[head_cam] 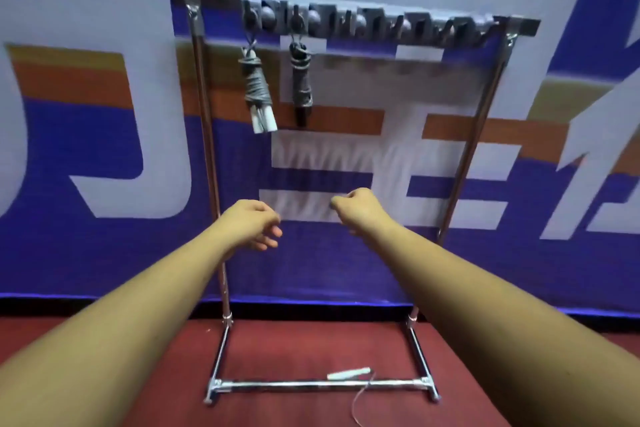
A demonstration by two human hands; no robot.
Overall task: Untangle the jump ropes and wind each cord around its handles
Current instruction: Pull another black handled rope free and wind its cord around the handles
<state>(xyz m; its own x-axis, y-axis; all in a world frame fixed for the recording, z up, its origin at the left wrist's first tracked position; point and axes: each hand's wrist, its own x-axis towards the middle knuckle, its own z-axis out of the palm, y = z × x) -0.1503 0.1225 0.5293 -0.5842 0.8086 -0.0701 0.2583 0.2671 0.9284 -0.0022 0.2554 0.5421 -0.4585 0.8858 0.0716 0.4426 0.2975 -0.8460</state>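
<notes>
Two wound jump ropes hang from the hook bar [381, 26] of a metal rack. The left one [258, 90] has white handles wrapped in grey cord. The right one [302, 80] is dark with its cord wound round black handles. A loose white handle [348, 374] lies on the red floor by the rack's base bar, with a thin cord [362, 399] trailing from it toward me. My left hand [254, 224] hovers in front of the rack with loosely curled fingers, holding nothing. My right hand [358, 206] is curled into a fist; no cord is visible in it.
The rack's chrome uprights [211, 156] stand left and right of my hands, and its base frame [318, 384] rests on the red floor. A blue, white and orange banner [104, 114] covers the wall behind.
</notes>
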